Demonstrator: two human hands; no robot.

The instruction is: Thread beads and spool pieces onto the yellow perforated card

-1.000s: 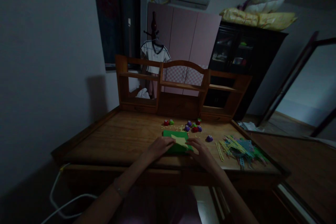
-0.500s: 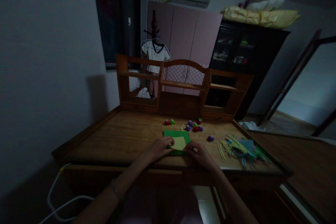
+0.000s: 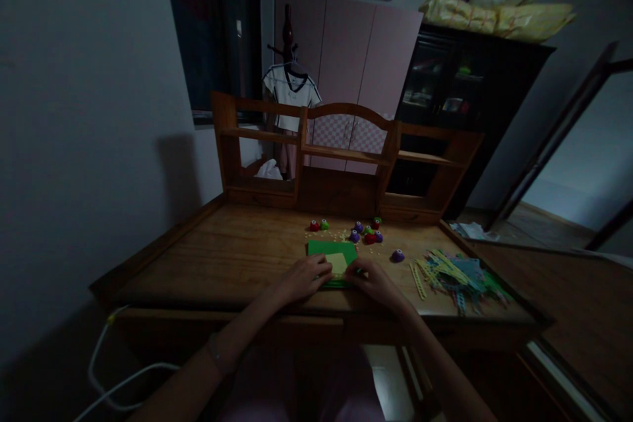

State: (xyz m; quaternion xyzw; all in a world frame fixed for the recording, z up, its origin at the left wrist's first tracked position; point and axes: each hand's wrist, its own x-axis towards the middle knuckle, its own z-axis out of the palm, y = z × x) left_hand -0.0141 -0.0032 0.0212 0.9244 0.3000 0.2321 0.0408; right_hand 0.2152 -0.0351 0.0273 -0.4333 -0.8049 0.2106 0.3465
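Observation:
A small sheet of pale yellow paper [image 3: 337, 264] lies on a green sheet [image 3: 330, 248] near the desk's front edge. My left hand [image 3: 310, 275] has its fingers closed at the paper's left side. Opposite it, my right hand [image 3: 366, 278] pinches the lower right part of the paper. Along the near edge a narrow band looks folded over, though fine detail is too dim to tell. The fingertips hide both lower corners.
Behind the green sheet sit several small red, green and purple pots [image 3: 355, 235] among scattered pale bits. To the right lies a heap of coloured strips [image 3: 452, 273]. A wooden shelf unit [image 3: 346, 157] rises from the desk's back edge.
My fingers have come slightly closer together over the paper, and its near edge now shows a folded-looking band. The whole scene sits a little higher in the view.

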